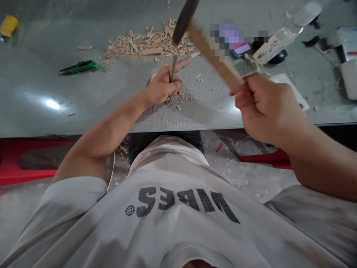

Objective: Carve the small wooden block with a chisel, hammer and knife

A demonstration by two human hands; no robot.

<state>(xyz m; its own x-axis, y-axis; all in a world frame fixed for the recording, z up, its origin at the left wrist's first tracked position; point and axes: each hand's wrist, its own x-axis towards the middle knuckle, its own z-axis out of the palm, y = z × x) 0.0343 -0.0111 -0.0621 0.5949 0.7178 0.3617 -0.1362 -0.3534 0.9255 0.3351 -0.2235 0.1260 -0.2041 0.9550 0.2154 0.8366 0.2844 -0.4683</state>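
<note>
My right hand (267, 108) is closed around the wooden handle of a hammer (213, 56), raised above the table. The hammer's dark head (184, 20) is blurred and hangs beyond and above my left hand. My left hand (166, 85) grips a slim chisel (173, 69) that stands nearly upright; its lower end is hidden by the fingers. The left index finger stretches forward to the right. Pale wood (195, 54) shows at that fingertip, and more of it is mostly hidden by the hand. Small wood crumbs (180, 98) lie beside the left hand.
A heap of wood chips (131, 44) lies beyond my left hand. A green utility knife (79, 67) and a yellow tape measure (9, 26) are on the left. A phone (241, 48) and a clear bottle (275, 44) lie at the right. Red stools (28, 160) stand below the table edge.
</note>
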